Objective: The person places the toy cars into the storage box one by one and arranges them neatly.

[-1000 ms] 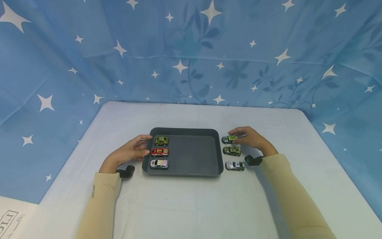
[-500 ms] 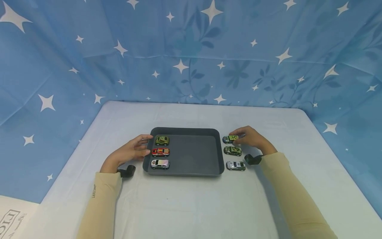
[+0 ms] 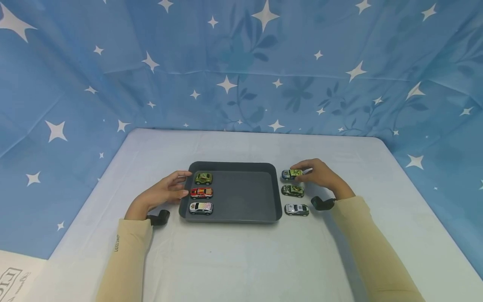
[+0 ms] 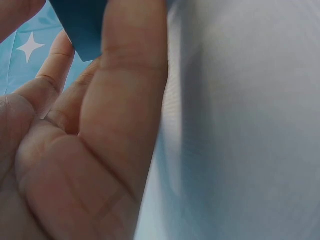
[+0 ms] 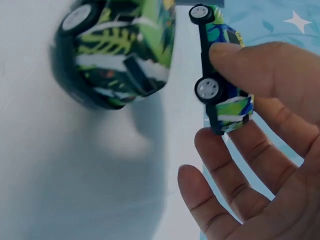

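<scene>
My right hand (image 3: pixel 318 174) pinches a blue-and-green toy car (image 3: pixel 290 174) between thumb and fingers, at the far end of a column of cars right of the tray. In the right wrist view the thumb lies against this car's (image 5: pixel 216 70) side between its wheels. Nearest to it is a camouflage toy car (image 3: pixel 292 191), with a silver toy car (image 3: pixel 296 209) closer to me. My left hand (image 3: pixel 160 193) is at the left side of the grey tray (image 3: pixel 278 193), its extended fingertips and thumb right at the rim; the left wrist view shows the tray's corner (image 4: pixel 82 30) beside the fingers.
Along the tray's left side stand a green camouflage car (image 3: pixel 203 178), a red car (image 3: pixel 201 193) and a white checkered car (image 3: pixel 201 208). A white cloth covers the table (image 3: pixel 241 260). Behind hangs a blue star-patterned curtain (image 3: pixel 170 105). A printed sheet (image 3: pixel 19 277) lies at lower left.
The blue-and-green car has risen slightly with my right hand, away from the camouflage car. My left hand stays at the tray's rim, and the other cars keep their places.
</scene>
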`<act>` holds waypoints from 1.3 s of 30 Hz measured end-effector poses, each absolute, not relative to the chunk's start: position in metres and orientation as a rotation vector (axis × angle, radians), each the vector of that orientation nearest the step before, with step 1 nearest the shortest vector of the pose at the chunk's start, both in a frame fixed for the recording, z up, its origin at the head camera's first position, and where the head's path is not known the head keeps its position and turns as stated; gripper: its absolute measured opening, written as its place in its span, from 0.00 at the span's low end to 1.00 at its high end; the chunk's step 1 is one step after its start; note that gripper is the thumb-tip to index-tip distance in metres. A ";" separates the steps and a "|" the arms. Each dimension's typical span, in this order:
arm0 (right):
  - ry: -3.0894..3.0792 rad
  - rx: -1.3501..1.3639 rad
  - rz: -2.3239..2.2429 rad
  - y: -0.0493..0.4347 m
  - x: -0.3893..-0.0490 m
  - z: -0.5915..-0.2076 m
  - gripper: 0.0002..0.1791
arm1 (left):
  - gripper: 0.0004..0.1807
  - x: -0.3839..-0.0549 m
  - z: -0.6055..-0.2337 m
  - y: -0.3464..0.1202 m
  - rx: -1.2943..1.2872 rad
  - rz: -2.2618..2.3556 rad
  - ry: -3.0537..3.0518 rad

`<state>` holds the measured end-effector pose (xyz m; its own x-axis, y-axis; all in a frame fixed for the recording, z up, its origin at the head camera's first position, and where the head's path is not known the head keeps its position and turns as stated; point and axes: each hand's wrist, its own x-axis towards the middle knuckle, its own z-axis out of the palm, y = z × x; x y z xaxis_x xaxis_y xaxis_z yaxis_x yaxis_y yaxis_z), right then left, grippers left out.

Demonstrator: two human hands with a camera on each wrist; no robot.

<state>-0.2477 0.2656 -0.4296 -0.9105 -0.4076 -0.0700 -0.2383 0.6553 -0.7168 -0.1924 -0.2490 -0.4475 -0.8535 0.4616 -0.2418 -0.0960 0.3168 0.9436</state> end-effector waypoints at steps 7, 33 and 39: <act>2.613 -0.586 -1.199 0.264 -0.239 -0.426 0.21 | 0.41 -0.193 -0.449 -0.249 0.321 1.565 2.108; 2.631 -0.878 -1.248 0.241 -0.220 -0.415 0.18 | 0.41 -0.191 -0.447 -0.248 0.311 1.543 2.126; 2.610 -0.889 -1.266 0.234 -0.218 -0.416 0.19 | 0.41 -0.191 -0.447 -0.248 0.308 1.544 2.127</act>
<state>-0.2181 0.2340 -0.4160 -0.8230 -0.5475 0.1514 -0.4578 0.4817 -0.7472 -0.1911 -0.2482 -0.4466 -0.8543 0.4532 -0.2545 -0.1017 0.3344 0.9369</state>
